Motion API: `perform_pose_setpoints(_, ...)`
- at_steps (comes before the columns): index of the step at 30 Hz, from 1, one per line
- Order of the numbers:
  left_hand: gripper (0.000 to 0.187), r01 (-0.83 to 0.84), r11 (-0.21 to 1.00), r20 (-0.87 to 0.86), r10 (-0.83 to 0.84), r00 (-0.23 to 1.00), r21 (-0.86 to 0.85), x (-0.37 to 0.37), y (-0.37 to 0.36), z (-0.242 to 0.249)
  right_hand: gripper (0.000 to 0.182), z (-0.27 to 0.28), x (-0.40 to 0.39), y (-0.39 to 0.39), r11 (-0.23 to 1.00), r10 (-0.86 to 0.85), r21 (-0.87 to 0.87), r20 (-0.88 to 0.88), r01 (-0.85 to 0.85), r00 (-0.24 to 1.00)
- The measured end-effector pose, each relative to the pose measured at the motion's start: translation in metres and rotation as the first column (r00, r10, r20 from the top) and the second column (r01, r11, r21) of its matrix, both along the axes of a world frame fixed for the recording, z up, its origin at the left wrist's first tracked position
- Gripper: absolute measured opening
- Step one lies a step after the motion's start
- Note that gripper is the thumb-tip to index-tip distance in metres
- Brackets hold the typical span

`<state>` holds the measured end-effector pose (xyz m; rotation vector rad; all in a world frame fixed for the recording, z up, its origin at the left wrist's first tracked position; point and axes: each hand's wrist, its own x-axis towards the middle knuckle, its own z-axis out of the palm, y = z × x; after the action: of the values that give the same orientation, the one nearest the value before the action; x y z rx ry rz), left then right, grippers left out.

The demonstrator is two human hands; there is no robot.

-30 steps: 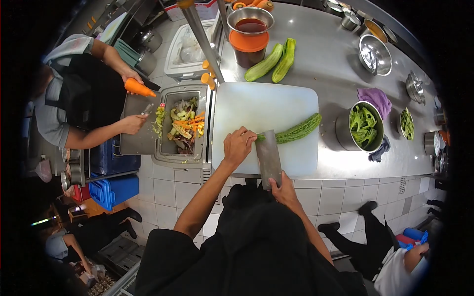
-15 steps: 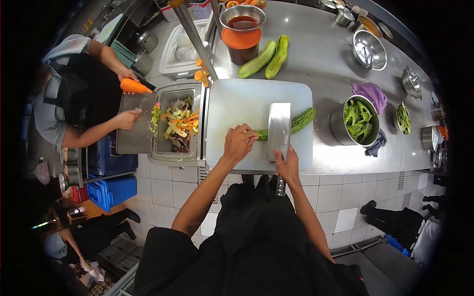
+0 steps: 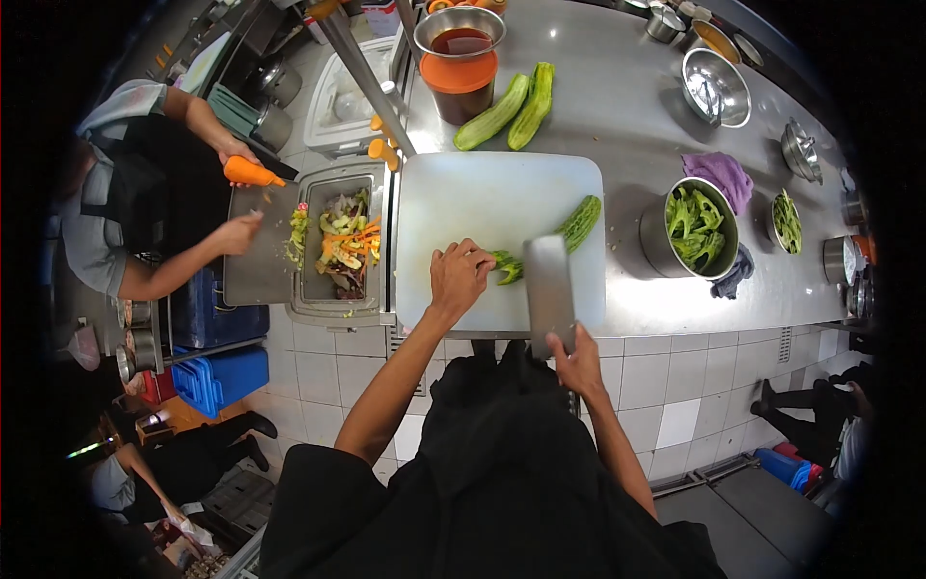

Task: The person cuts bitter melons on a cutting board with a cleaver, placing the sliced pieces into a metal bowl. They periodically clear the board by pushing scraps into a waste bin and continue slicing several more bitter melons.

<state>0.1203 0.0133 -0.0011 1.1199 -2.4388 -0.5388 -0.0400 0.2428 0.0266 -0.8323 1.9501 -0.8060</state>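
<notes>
Now the right hand (image 3: 579, 359) is gripping the cleaver (image 3: 550, 282), drawn back from its upright position half a second ago, blade lying flat. Meanwhile, the left hand (image 3: 459, 273) is pinning the bitter gourd (image 3: 569, 230) on the cutting board (image 3: 482, 203).

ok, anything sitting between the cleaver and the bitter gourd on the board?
Nothing visible. The right hand holds the cleaver with its blade right over the bitter gourd, and the left hand pins the gourd's near end. The cutting board around them is bare.
</notes>
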Motion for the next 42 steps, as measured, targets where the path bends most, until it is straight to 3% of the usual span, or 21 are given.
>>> perform_pose_setpoints(2,0.003,0.015,0.999,-0.071,-0.013,0.997,0.034,-0.008,0.010,0.006,0.035,-0.003,-0.014,-0.015,0.978,-0.140,-0.155,0.015,0.141,0.990)
perform_pose_setpoints(4,0.002,0.035,0.998,-0.139,-0.027,0.990,0.057,-0.014,0.020,0.009,0.033,-0.004,-0.027,-0.026,0.973,-0.116,-0.202,-0.023,0.109,0.993)
perform_pose_setpoints(7,0.003,0.037,0.999,-0.110,-0.037,0.993,-0.008,-0.020,0.033,0.001,0.032,0.004,-0.032,-0.036,0.988,-0.085,-0.124,0.030,0.088,0.996)
perform_pose_setpoints(9,0.004,0.015,1.000,-0.108,-0.015,0.994,0.005,-0.021,0.035,0.001,0.031,0.044,-0.025,-0.048,0.988,-0.085,0.135,0.101,0.071,0.991)
perform_pose_setpoints(10,0.004,-0.004,1.000,-0.105,0.006,0.994,0.018,-0.022,0.036,0.001,0.031,0.029,-0.026,-0.045,0.988,-0.087,0.137,0.099,0.073,0.991)
perform_pose_setpoints(13,0.002,-0.014,1.000,-0.093,0.015,0.996,0.010,-0.024,0.038,-0.002,0.033,-0.011,-0.021,-0.033,0.971,-0.023,-0.240,-0.035,0.014,0.999)
perform_pose_setpoints(14,0.002,0.000,1.000,-0.095,0.001,0.995,0.014,-0.024,0.040,-0.003,0.033,-0.010,-0.018,-0.028,0.971,-0.037,-0.237,-0.038,0.027,0.999)
perform_pose_setpoints(17,0.002,-0.015,1.000,-0.142,0.013,0.990,-0.015,-0.028,0.039,-0.005,0.044,-0.011,-0.017,-0.006,0.994,0.098,0.042,-0.014,-0.098,0.995)
perform_pose_setpoints(21,0.003,-0.052,0.996,-0.100,0.045,0.994,-0.068,-0.026,0.030,-0.006,0.047,-0.009,-0.024,0.018,0.977,0.201,0.052,0.076,-0.205,0.977)
perform_pose_setpoints(23,0.003,-0.069,0.994,-0.054,0.065,0.996,-0.080,-0.023,0.023,-0.001,0.044,-0.002,-0.030,0.021,0.981,0.175,-0.085,0.015,-0.174,0.984)
perform_pose_setpoints(24,0.003,-0.071,0.994,-0.048,0.067,0.997,-0.084,-0.024,0.021,0.000,0.044,0.000,-0.032,0.020,0.980,0.182,-0.089,0.017,-0.180,0.983)
perform_pose_setpoints(26,0.003,-0.082,0.993,-0.038,0.079,0.996,-0.084,-0.027,0.025,0.004,0.041,0.014,-0.039,0.010,0.998,-0.014,-0.062,0.093,0.020,0.996)
perform_pose_setpoints(28,0.003,-0.022,0.999,-0.125,0.017,0.992,-0.039,-0.035,0.031,0.006,0.037,-0.013,-0.057,-0.001,0.990,-0.009,-0.137,0.047,0.016,0.999)
perform_pose_setpoints(30,0.003,-0.009,0.999,-0.142,0.004,0.990,-0.035,-0.044,0.035,0.003,0.034,-0.052,-0.076,-0.014,0.846,-0.014,-0.512,-0.293,-0.145,0.956)
perform_pose_setpoints(31,0.004,0.009,1.000,-0.163,-0.013,0.987,-0.029,-0.048,0.037,0.001,0.032,0.006,-0.073,-0.025,0.994,-0.028,-0.104,0.032,0.031,0.999)
perform_pose_setpoints(35,0.003,0.008,0.999,-0.172,-0.017,0.985,-0.053,-0.054,0.038,-0.005,0.035,0.009,-0.081,-0.039,0.993,-0.001,0.118,0.130,-0.014,0.991)
perform_pose_setpoints(37,0.001,0.035,0.998,-0.178,-0.045,0.983,-0.057,-0.056,0.037,-0.011,0.040,-0.047,-0.087,-0.024,0.953,0.146,-0.258,-0.073,-0.160,0.987)
perform_pose_setpoints(38,0.005,0.059,0.997,-0.253,-0.071,0.965,-0.053,-0.055,0.036,-0.018,0.046,-0.051,-0.081,-0.018,0.962,0.137,-0.225,-0.086,-0.153,0.987)
perform_pose_setpoints(40,0.013,0.131,0.987,-0.311,-0.153,0.938,-0.092,-0.061,0.035,-0.025,0.040,-0.039,-0.086,-0.005,0.982,0.186,-0.083,0.242,-0.171,0.952)
perform_pose_setpoints(41,0.016,0.127,0.992,-0.255,-0.128,0.959,-0.021,-0.059,0.033,-0.038,0.033,-0.048,-0.089,0.001,0.871,0.433,-0.246,-0.020,-0.425,0.901)
perform_pose_setpoints(42,0.018,0.091,0.986,-0.259,-0.125,0.958,-0.140,-0.053,0.028,-0.070,0.026,-0.056,-0.075,0.012,0.901,0.320,-0.316,0.025,-0.296,0.947)
